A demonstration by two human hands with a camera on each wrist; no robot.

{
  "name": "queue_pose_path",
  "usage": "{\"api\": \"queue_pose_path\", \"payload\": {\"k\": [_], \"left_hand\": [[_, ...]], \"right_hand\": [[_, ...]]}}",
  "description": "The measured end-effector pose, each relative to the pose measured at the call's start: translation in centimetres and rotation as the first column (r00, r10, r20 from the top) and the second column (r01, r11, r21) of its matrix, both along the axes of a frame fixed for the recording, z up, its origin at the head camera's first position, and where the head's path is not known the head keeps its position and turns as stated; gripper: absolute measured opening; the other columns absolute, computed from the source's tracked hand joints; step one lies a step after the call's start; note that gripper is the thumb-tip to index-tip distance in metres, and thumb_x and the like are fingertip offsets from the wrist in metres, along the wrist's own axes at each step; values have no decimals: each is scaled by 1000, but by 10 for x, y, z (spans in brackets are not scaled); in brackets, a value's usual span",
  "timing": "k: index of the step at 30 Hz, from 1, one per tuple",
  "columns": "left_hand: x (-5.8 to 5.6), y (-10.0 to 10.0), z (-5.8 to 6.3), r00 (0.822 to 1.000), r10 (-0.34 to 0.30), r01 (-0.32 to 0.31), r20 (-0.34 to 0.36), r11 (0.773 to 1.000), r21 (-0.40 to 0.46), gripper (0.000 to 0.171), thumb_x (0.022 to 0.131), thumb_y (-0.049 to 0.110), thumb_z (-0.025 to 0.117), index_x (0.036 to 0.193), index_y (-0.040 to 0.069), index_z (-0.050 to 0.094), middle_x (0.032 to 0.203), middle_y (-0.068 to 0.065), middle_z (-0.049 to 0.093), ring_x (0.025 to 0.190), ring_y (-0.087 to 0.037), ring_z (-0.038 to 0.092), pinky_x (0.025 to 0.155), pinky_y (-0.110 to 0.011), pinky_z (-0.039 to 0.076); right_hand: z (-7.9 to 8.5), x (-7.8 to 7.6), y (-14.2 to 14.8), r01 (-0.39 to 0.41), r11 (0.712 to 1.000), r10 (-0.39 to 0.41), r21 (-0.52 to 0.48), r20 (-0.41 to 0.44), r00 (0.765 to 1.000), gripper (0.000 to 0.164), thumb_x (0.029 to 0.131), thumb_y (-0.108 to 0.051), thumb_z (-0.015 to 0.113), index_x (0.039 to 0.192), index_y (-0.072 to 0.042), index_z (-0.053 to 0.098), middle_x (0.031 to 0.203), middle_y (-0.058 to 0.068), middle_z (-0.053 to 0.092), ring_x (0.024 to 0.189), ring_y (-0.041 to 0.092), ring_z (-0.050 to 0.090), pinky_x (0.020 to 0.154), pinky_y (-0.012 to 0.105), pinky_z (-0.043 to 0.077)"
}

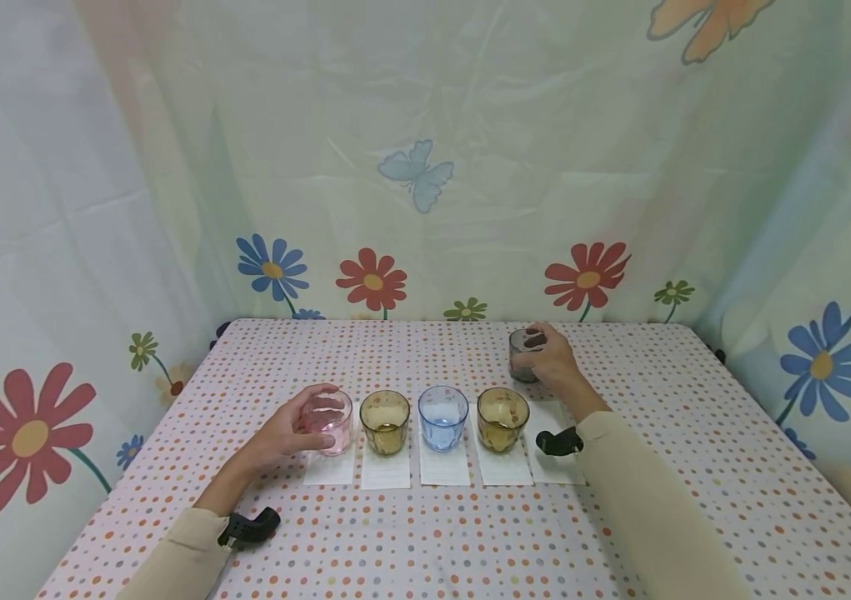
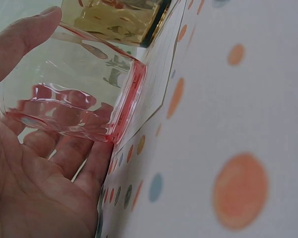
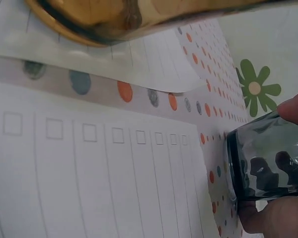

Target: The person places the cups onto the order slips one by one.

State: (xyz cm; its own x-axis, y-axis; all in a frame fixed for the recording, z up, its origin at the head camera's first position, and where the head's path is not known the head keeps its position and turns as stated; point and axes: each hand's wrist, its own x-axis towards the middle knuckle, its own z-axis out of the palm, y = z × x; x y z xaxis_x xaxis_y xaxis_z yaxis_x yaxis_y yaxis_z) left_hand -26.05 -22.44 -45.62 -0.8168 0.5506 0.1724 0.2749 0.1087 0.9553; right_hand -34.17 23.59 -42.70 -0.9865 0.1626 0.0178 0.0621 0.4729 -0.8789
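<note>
My left hand (image 1: 292,432) curls round a clear pink glass (image 1: 345,427), thumb on the near side and fingers behind it. The left wrist view shows the thumb at the rim of this pink glass (image 2: 64,94), whose base is close to a paper slip. Farther back on the right, my right hand (image 1: 558,362) grips a dark grey glass (image 1: 523,376) from its right side. In the right wrist view, thumb and fingers are on opposite sides of the grey glass (image 3: 258,153), its base close to the dotted cloth.
Between the hands stand an amber glass (image 1: 384,425), a blue glass (image 1: 443,421) and another amber glass (image 1: 503,421), each on a white paper slip. The rightmost slip (image 1: 556,473), with printed small squares, lies under my right wrist. A flowered curtain (image 1: 425,100) encloses the dotted tabletop (image 1: 365,550).
</note>
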Motion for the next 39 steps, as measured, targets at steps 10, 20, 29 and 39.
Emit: {"api": "queue_pose_path", "payload": {"k": [10, 20, 29, 39], "left_hand": [[0, 0, -1, 1000, 9, -9, 1, 1000, -6, 76, 89, 7, 76, 152, 3, 35, 146, -29, 49, 137, -51, 44, 101, -30, 51], [-1, -1, -2, 1000, 4, -4, 2, 1000, -8, 76, 89, 10, 76, 152, 4, 35, 146, -28, 49, 138, -50, 44, 105, -33, 48], [-1, 0, -2, 1000, -4, 4, -8, 1000, -2, 76, 89, 10, 76, 152, 2, 35, 145, -32, 48, 136, -52, 44, 100, -26, 49], [-1, -1, -1, 1000, -14, 14, -8, 1000, 18, 77, 89, 6, 75, 153, 1, 33, 147, -31, 46, 137, -53, 42, 99, -26, 51]], "right_hand": [[0, 6, 7, -45, 996, 43, -76, -31, 999, 80, 82, -7, 72, 154, -5, 36, 141, 23, 48, 123, 39, 51, 100, 49, 48], [1, 17, 5, -24, 992, 11, -128, -99, 995, 79, 81, -4, 73, 152, -6, 39, 137, 24, 51, 121, 37, 53, 93, 43, 50], [2, 35, 4, -31, 994, 16, -105, -140, 990, 75, 84, -4, 71, 151, -6, 39, 136, 22, 52, 123, 37, 54, 89, 35, 52], [8, 46, 5, -45, 994, 30, -102, -141, 990, 73, 79, 2, 70, 147, -3, 43, 133, 21, 53, 118, 36, 57, 83, 25, 53]]}}
